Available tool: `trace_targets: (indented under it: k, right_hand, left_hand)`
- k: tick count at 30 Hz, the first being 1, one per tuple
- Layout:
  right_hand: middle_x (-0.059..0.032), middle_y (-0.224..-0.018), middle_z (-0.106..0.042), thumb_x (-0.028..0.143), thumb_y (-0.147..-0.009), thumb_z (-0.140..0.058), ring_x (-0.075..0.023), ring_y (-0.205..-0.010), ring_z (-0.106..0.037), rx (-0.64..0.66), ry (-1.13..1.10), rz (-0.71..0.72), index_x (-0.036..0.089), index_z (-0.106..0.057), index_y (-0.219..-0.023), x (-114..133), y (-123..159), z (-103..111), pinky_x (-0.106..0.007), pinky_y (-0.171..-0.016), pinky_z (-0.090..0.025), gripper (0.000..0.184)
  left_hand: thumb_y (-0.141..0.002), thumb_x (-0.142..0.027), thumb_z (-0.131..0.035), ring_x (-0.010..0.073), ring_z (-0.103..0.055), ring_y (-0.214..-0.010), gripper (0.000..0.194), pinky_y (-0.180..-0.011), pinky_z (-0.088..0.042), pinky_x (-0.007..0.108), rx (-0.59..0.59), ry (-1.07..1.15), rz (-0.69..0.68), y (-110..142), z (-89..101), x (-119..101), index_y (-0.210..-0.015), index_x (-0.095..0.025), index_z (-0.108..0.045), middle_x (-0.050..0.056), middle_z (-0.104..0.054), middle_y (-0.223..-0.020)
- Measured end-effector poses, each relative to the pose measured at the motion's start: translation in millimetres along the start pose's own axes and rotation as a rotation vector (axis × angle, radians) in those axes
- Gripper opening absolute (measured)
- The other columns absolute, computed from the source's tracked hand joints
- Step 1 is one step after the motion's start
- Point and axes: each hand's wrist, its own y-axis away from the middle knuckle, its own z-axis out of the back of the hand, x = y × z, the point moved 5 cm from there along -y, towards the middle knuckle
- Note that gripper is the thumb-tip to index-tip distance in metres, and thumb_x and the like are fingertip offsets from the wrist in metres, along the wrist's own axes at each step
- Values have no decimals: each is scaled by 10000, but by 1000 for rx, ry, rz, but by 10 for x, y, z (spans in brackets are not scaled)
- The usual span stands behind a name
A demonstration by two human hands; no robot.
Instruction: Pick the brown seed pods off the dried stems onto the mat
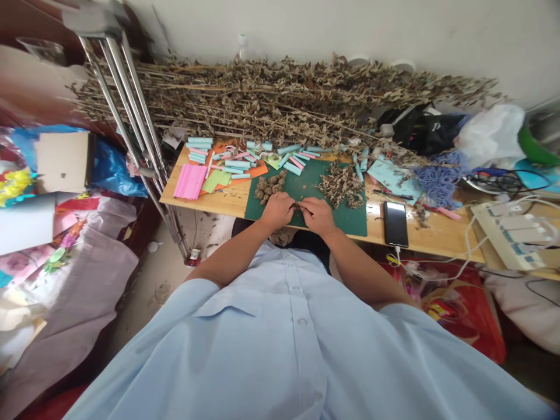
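My left hand and my right hand meet over the front edge of a green mat. Their fingertips are pinched together on a small brownish bit of dried leaf, mostly hidden by the fingers. Just beyond my left hand lies a pile of rolled, dark balls of dried leaf. A heap of loose dried leaves sits on the mat beyond my right hand. Between the two piles the mat's green surface shows. Below the hands, more dried bits are at my lap.
Long bundles of dried stalks lie along the wall behind. Blue and pink paper rolls are scattered at the mat's back left. A charging phone and a power strip are to the right. A metal crutch stands left.
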Motion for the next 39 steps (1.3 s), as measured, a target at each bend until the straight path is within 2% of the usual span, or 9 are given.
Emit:
trace_targets:
  k: [3,6,9,12,17,22,26,29,39]
  right_hand:
    - [-88,-1156,-762,201,-965,-483,-259,-1058,-684,-80,-35,-73,223,-697,-1271,-71,-11,48,-449,-963,-518,374]
    - [-80,-1175,-760,138,-917,-479,-276,-1073,-668,-57,-42,-102,221,-620,-1390,-122,-49,27,-486,-1003,-511,501]
    - [-72,-1151,-766,95,-872,-480,-281,-1058,-666,-5,-33,-113,215,-636,-1369,-140,-61,-7,-499,-1011,-506,535]
    - [-70,-1088,-778,97,-880,-452,-276,-1045,-669,-33,-44,-142,215,-672,-1310,-150,-14,34,-498,-1012,-505,498]
    - [-88,-1111,-760,240,-952,-503,-283,-1057,-649,-31,-23,-131,213,-664,-1308,-112,136,161,-496,-1008,-489,392]
    - [-153,-1255,-679,449,-898,-672,-351,-1159,-574,108,138,-102,177,-631,-1372,-48,164,157,-519,-997,-445,547]
    - [-123,-1151,-706,398,-921,-655,-320,-1064,-576,195,203,-103,218,-746,-1194,-92,72,104,-480,-925,-426,340]
    - [-87,-1053,-731,346,-946,-624,-280,-990,-583,179,184,-94,235,-790,-1009,-139,28,94,-446,-889,-416,209]
    - [-87,-923,-749,251,-943,-591,-269,-903,-602,147,146,-46,215,-763,-905,-100,39,47,-439,-847,-435,180]
  left_hand:
    - [-912,-242,-563,272,-594,-1001,192,-935,-471,439,2,12,7,-13,-2,6,-953,-160,-732,130,-666,-972]
    - [-925,-214,-529,266,-599,-996,215,-935,-474,432,-7,15,-2,-18,0,4,-950,-157,-734,130,-665,-964]
    - [-928,-208,-522,261,-600,-989,222,-933,-479,424,-25,17,-8,-13,3,5,-949,-156,-737,125,-665,-957]
    - [-937,-223,-525,256,-602,-987,221,-941,-481,419,-34,33,-16,-5,6,8,-950,-157,-735,117,-669,-952]
    - [-944,-319,-566,248,-608,-1014,248,-964,-482,409,-49,94,-5,5,44,30,-1051,-154,-716,111,-669,-994]
    - [-832,-492,-716,300,-587,-1121,472,-1026,-454,455,34,50,-75,2,34,18,-1169,-163,-690,135,-644,-1140]
    - [-831,-450,-727,305,-575,-1139,462,-1021,-447,457,57,2,-79,2,4,21,-1199,-174,-685,136,-630,-1174]
    - [-870,-391,-691,292,-572,-1121,386,-1017,-443,449,46,-8,-72,9,-13,15,-1191,-176,-692,128,-638,-1145]
    - [-936,-292,-585,276,-582,-1067,255,-979,-446,445,27,-2,-39,3,-53,12,-1125,-196,-726,121,-648,-1086]
